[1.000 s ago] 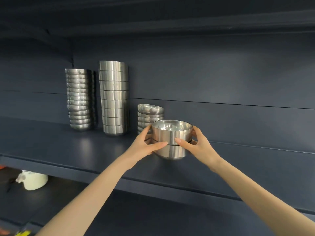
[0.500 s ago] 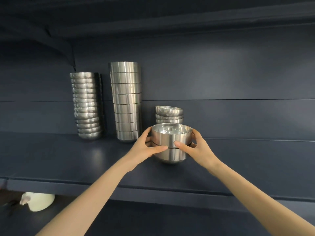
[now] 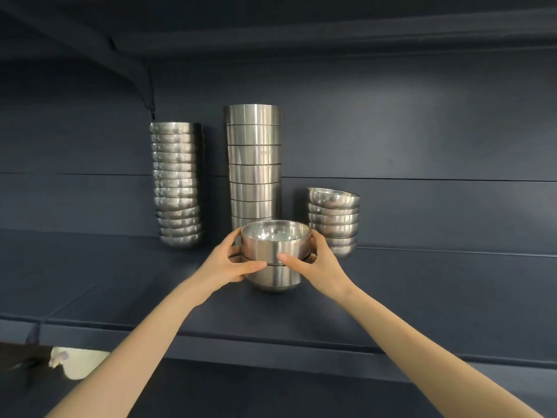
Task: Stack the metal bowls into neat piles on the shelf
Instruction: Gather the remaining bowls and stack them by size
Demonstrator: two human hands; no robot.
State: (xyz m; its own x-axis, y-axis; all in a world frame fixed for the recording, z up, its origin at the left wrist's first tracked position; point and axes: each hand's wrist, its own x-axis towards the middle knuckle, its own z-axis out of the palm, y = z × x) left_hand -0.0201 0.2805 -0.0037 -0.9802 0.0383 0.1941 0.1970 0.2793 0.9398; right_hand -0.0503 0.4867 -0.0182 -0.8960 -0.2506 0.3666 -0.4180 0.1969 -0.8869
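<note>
Bowl pair [image 3: 272,250] moved left, before tall stack [image 3: 253,155] — left hand [image 3: 230,265], right hand [image 3: 318,265] gripping.

This looks like a shop or stockroom rather than a home, though the dim view leaves that uncertain. A long dark blue shelf [image 3: 120,267] with a matching panelled back wall [image 3: 437,140] spans the frame, and another board overhead sits on a bracket [image 3: 141,82] at the upper left. Dozens of identical metal bowls [image 3: 254,158] stand in three piles at the centre, and a lower level at the lower left carries a white object [image 3: 81,365] too cut off to identify.
</note>
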